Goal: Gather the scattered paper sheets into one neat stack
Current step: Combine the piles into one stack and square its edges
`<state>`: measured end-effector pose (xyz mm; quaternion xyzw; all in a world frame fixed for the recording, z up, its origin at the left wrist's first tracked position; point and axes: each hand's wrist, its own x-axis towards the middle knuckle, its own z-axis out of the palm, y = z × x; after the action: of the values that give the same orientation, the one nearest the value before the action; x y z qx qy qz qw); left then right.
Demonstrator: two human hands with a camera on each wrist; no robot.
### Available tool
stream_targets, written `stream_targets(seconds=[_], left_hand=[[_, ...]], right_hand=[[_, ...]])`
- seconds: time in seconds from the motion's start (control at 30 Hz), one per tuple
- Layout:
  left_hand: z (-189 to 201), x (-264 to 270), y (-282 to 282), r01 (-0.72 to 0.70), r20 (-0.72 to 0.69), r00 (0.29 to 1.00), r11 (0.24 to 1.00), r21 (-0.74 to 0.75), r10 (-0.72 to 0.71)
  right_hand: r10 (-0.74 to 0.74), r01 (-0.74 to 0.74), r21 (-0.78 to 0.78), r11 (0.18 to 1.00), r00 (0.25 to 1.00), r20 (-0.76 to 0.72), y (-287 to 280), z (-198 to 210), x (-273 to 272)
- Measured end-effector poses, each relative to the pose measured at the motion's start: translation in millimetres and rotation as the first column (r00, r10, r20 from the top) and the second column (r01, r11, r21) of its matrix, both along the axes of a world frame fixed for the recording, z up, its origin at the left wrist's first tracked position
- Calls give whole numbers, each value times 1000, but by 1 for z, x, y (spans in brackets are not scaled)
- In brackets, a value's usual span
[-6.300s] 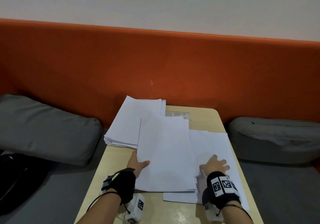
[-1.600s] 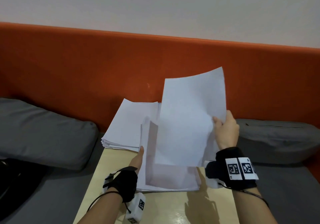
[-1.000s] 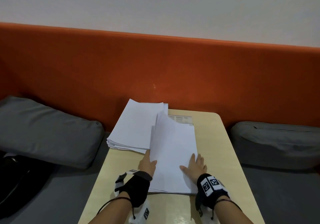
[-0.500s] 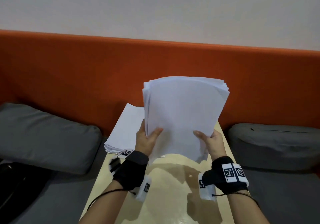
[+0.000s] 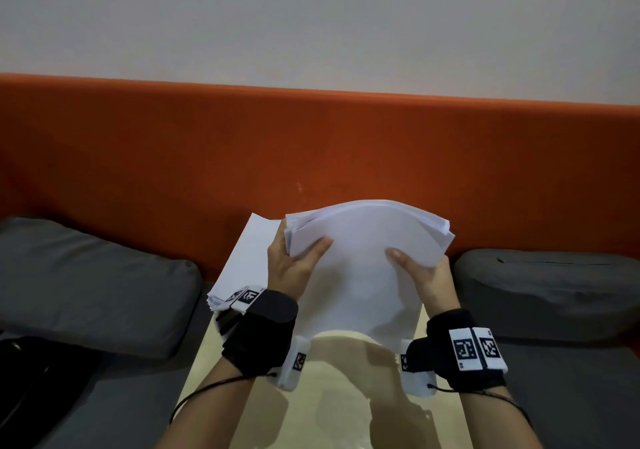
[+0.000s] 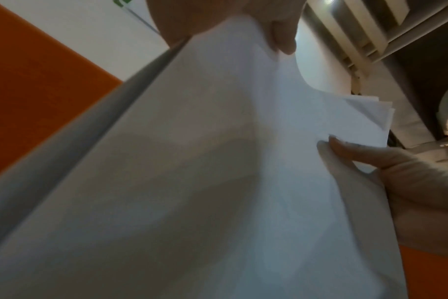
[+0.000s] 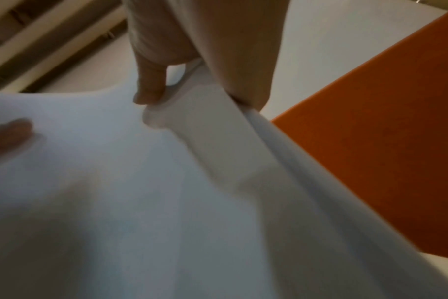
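Observation:
A bundle of white paper sheets (image 5: 360, 275) stands on end over the pale wooden table (image 5: 325, 400), its top edge bowed and its sheet edges uneven at the upper right. My left hand (image 5: 294, 258) grips the bundle's left edge, thumb in front. My right hand (image 5: 422, 272) grips the right edge the same way. The left wrist view shows the sheets (image 6: 192, 161) up close with the right thumb (image 6: 356, 155) pressed on them. In the right wrist view the fingers (image 7: 151, 85) curl over the paper (image 7: 115, 202). A second paper stack (image 5: 246, 261) lies flat at the table's back left.
An orange padded backrest (image 5: 311, 154) runs behind the table. Grey cushions lie to the left (image 5: 86, 275) and right (image 5: 554, 285). A black bag (image 5: 34, 386) sits at the lower left.
Both hands picked the flat sheets up off the table and stood them on end. Since half a second ago the bundle has come down lower and its top edge has bowed.

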<state>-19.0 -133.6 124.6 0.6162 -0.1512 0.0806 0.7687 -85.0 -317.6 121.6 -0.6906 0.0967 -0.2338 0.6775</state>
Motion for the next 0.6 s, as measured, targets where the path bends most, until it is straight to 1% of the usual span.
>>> stream_targets(seconds=[0.1,0.2,0.23,0.33,0.37,0.43,0.47,0.53,0.57,0.6], left_hand=[[0,3,0,6,17,1000,1000,0,-6],[-12,1,1,-13,35,999,999,44,12],[-16,0,1,-16,15,1000,999,46,16],[-36,2,-1,-28,-120,992,1000,14,29],[-42,2,-1,-21,-157,987,999,30,26],[-63,4,-1,5,-233,972,996,94,17],[-79,4,0,17,-287,958,991,135,23],[-118,3,4,32,-403,912,968,247,73],[-137,1,7,50,-455,884,947,317,105],[-153,-1,10,87,-504,854,919,384,129]], right_hand=[[45,-46,9,999,995,83,-4,9,-2],[71,-72,17,997,996,58,-2,5,-3],[70,-72,27,997,997,44,-1,2,-2],[72,-71,72,995,997,-11,-1,-16,1],[66,-61,81,995,996,-62,-3,-26,3],[42,-25,78,997,974,-221,-9,-57,7],[33,-19,49,999,949,-313,-12,-79,8],[39,-86,-73,994,872,-487,-12,-123,1],[33,-126,-129,984,828,-559,-10,-143,-4],[-3,-122,-166,978,797,-604,-9,-157,-9]])
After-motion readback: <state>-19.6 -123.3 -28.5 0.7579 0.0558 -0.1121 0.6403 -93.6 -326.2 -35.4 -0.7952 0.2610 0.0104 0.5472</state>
